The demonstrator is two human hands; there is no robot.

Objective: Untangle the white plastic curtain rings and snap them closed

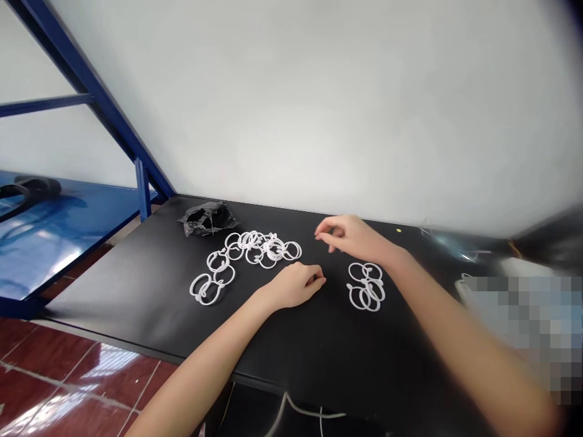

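My left hand (297,285) rests on the black table with its fingers curled and the tips close together; whatever may lie between them is hidden. Above the table, farther back and to the right, my right hand (344,235) has loosely bent fingers standing apart, with nothing visible in them. A pile of white rings (255,247), each with a small knob or clip, lies behind and to the left of my left hand. More rings (213,278) trail from it toward the front left. A separate cluster of white rings (365,287) sits below my right wrist.
A crumpled black plastic bag (208,218) lies at the table's back left. Clear plastic (450,247) is at the back right, near a blurred-out patch. Behind the black table (150,291) rises a pale wall; a blue metal frame (98,103) stands left. White cord (314,414) hangs at the front.
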